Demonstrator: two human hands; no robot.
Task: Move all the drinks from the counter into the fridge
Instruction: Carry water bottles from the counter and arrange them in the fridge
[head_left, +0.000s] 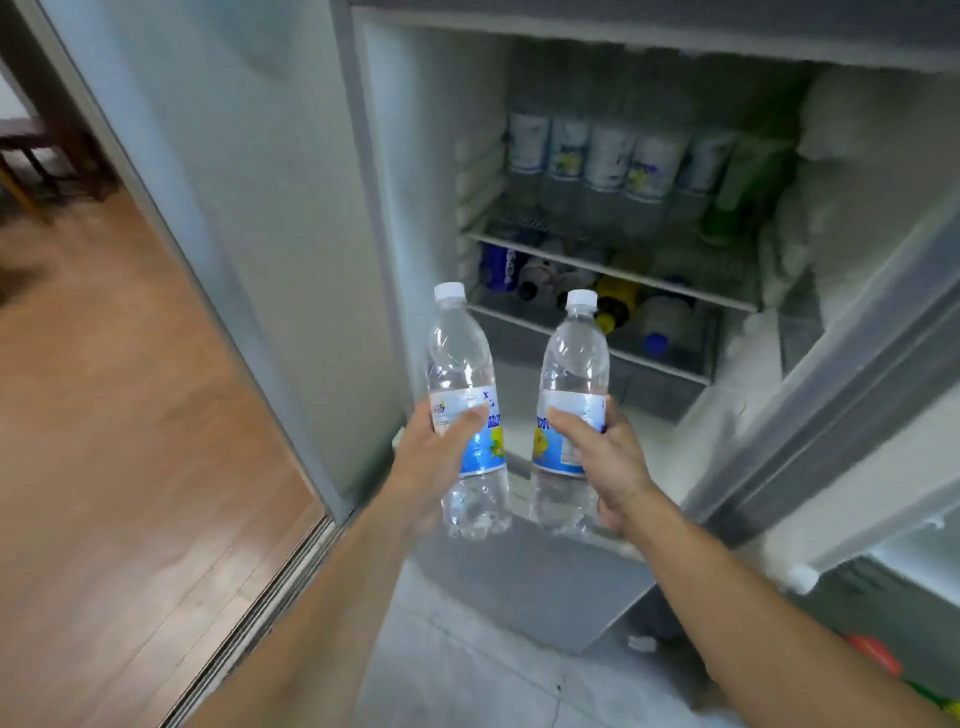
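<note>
hands (519, 457) gripping bottles (569, 395), stocked fridge (415, 156)

The single head view looks forward and steeply down from the person's head, facing the open fridge (597, 218) at close range. Both forearms enter from the bottom edge. Wide-angle distortion bends the fridge's straight edges. No second view.
</note>
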